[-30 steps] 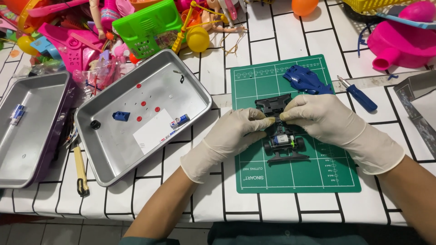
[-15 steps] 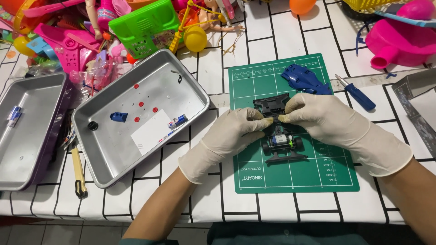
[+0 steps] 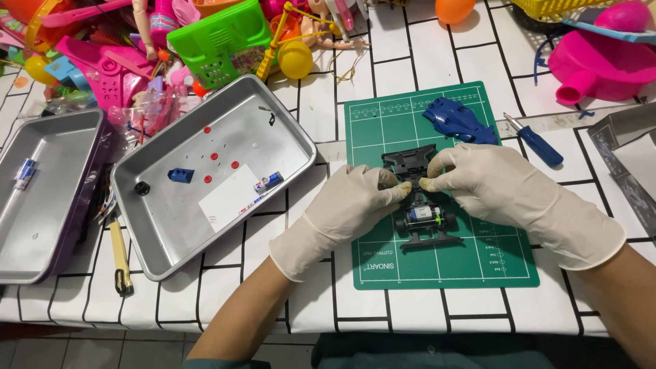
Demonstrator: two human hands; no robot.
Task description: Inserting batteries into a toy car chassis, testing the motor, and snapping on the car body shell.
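My gloved left hand (image 3: pixel 352 208) and right hand (image 3: pixel 495 188) both pinch a small black toy car chassis (image 3: pixel 418 198) on the green cutting mat (image 3: pixel 451 263), beside a metal tray (image 3: pixel 280 102).

My gloved left hand (image 3: pixel 348 208) and right hand (image 3: pixel 492 188) cover the toy car chassis's (image 3: pixel 420 219) middle; the red specks in the tray (image 3: pixel 287 130) are too small to identify.

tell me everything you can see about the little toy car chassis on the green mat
The toy car chassis is small, black and plastic-looking, its body shell off, with black wheels and a green and blue part showing in the middle. It lies flat on the green cutting mat, its length running away from the person. The gloved left hand and right hand pinch its far end from either side.
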